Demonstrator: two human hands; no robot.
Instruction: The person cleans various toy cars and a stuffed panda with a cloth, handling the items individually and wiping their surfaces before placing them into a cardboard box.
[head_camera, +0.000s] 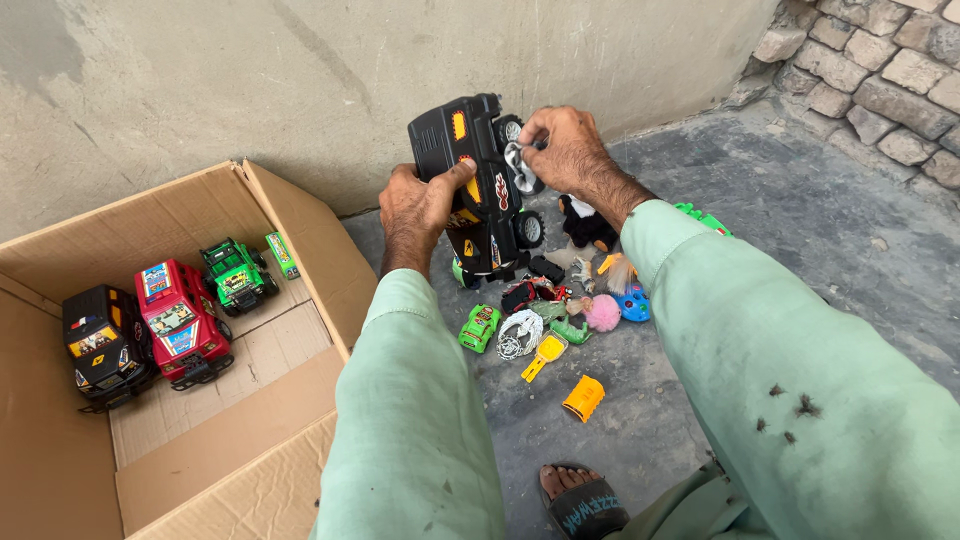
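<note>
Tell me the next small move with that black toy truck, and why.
Probably keep rubbing the cloth over the wheel. The left hand steadies the black toy truck upright, and the right hand presses the rag at its upper wheel. Three toy trucks already sit in the cardboard box, so this one likely goes there afterwards.

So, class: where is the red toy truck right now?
The red toy truck lies inside the cardboard box at left, between a black toy truck and a green toy jeep.
</note>
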